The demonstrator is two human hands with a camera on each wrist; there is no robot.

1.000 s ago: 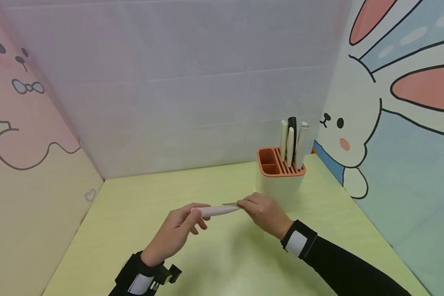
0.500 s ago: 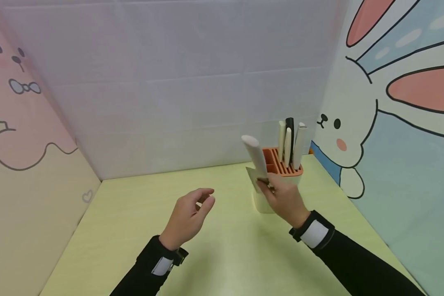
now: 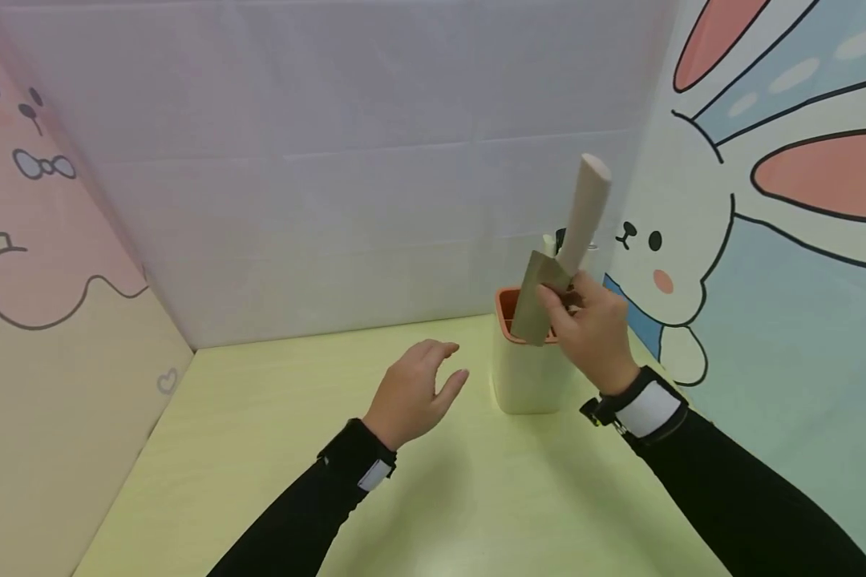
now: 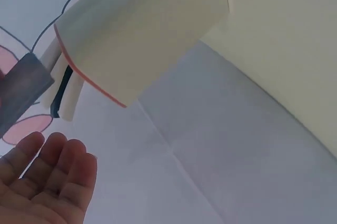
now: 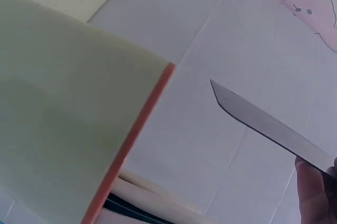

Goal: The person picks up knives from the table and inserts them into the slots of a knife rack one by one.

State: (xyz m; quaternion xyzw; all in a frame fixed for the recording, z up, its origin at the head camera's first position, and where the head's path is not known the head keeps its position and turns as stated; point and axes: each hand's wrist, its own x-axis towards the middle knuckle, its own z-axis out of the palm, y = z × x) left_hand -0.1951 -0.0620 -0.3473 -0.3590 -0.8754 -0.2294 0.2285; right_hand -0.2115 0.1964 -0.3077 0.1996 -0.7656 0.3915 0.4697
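A kitchen knife (image 3: 584, 212) with a pale handle and a broad metal blade is up in the air, handle upward and blade pointing down. My right hand (image 3: 599, 332) pinches it by the blade, close to the handle. In the head view the blade overlaps the orange slotted top of a pale green knife block (image 3: 534, 381); the right wrist view shows the blade (image 5: 263, 121) outside the block's rim. To the left of the block, my left hand (image 3: 414, 393) hovers with fingers spread and nothing in it.
Several knife handles, pale ones (image 4: 72, 95) and a black one, stick up from the block's slots, mostly hidden in the head view. The block stands on a yellow-green table (image 3: 296, 401) near a pale back wall and a cartoon-rabbit side wall (image 3: 801, 320).
My left hand has let go of the knife's handle and moved rightward. The right hand has raised the knife up and right to the block, turning it from level to handle-up.
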